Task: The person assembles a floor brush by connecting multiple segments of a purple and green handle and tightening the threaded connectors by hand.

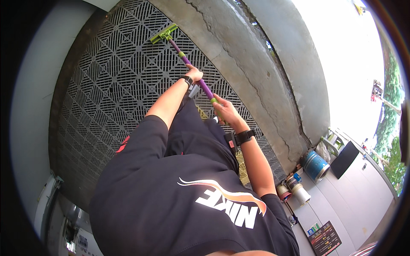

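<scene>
A long-handled squeegee (206,88) with a purple pole and lime-green fittings slants away from me toward the far side. Its wide green head (164,33) is over the dark grey grid floor mat (115,64); I cannot tell whether it presses on the mat. My left hand (195,74), a black band at its wrist, is closed around the middle of the pole. Closer to me, my right hand (227,112) grips the pole near a green collar, its wrist also in a black band. The pole's near end is mostly hidden by that hand.
To the right of the mat runs a cracked concrete ledge (239,64) with a long dark gap beyond it. A blue bucket (315,165), white and red containers (299,190) and a dark printed board (324,239) stand at lower right. A grey wall (34,106) borders the left.
</scene>
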